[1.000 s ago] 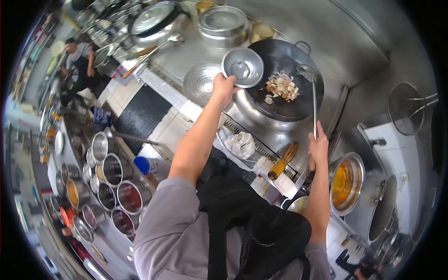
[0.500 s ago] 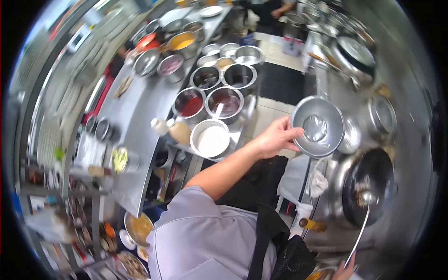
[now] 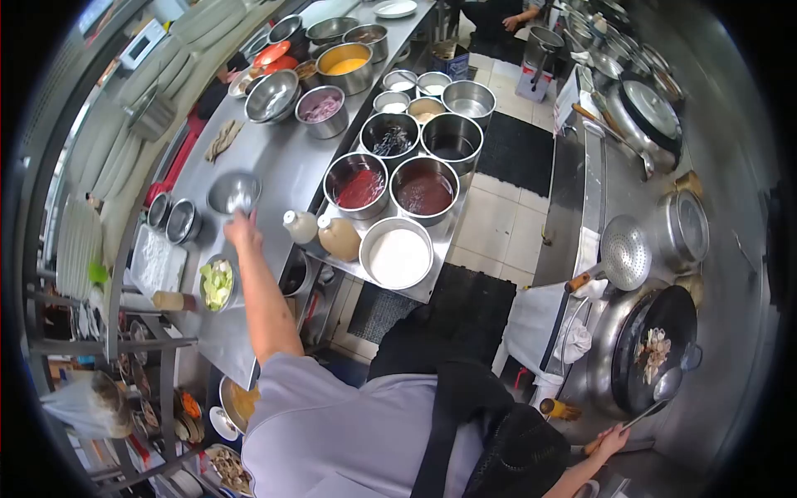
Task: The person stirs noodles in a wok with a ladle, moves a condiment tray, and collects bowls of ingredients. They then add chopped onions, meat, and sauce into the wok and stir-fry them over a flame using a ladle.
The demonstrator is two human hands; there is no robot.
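My left hand (image 3: 243,231) reaches over the steel counter on the left, its fingers closed at the near rim of a small metal bowl (image 3: 229,189). The bowl is slightly blurred, and something whitish shows inside it. Just nearer stands a container of cut pale green vegetable (image 3: 217,284). On the right, my right hand (image 3: 613,440) grips the wooden handle of a ladle (image 3: 667,385). The ladle's cup lies at the near right edge of a dark wok (image 3: 652,315). Light brown food pieces (image 3: 654,352) sit in the wok.
Several pots of sauce, including a red one (image 3: 359,187), crowd the middle trolley beside two squeeze bottles (image 3: 339,238) and a pot of white contents (image 3: 397,256). A perforated skimmer (image 3: 625,251) lies beyond the wok. Plates fill the left shelf. Another person (image 3: 498,25) stands at the far end.
My left hand has carried the metal bowl from beside the stove across to the left counter. The ladle's cup has shifted from the food toward the wok's near right edge.
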